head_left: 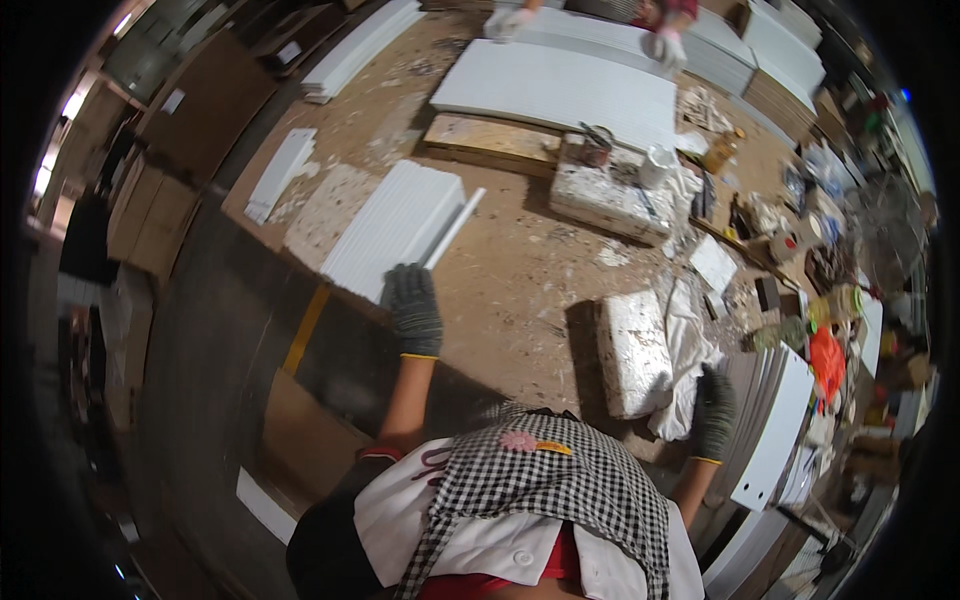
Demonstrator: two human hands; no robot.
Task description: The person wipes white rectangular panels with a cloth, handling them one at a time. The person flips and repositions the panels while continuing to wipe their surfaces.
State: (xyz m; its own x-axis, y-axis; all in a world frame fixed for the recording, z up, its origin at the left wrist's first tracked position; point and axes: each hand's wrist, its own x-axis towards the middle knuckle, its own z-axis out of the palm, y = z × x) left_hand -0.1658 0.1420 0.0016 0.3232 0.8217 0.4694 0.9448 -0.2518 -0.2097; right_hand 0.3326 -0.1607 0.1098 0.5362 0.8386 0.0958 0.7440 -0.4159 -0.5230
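My left hand (413,312), in a grey knitted glove with a yellow cuff edge, reaches to the near end of a stack of narrow white boards (395,225). Its fingers are stretched out against the stack's corner, not wrapped round anything I can see. One thin white strip (458,228) stands slightly apart along the stack's right side. My right hand (715,415), gloved the same way, has its fingers extended between a crumpled white cloth (685,335) and a row of white panels (768,420) on edge. Whether it touches the panels is hard to tell.
A plastic-wrapped block (634,355) lies beside the cloth. Farther off, another wrapped block (610,200) carries a white cup (658,165) and a dark pot. Across the worktable (520,270), another person's gloved hands (668,48) rest near large white panels (560,85). Clutter lines the right side.
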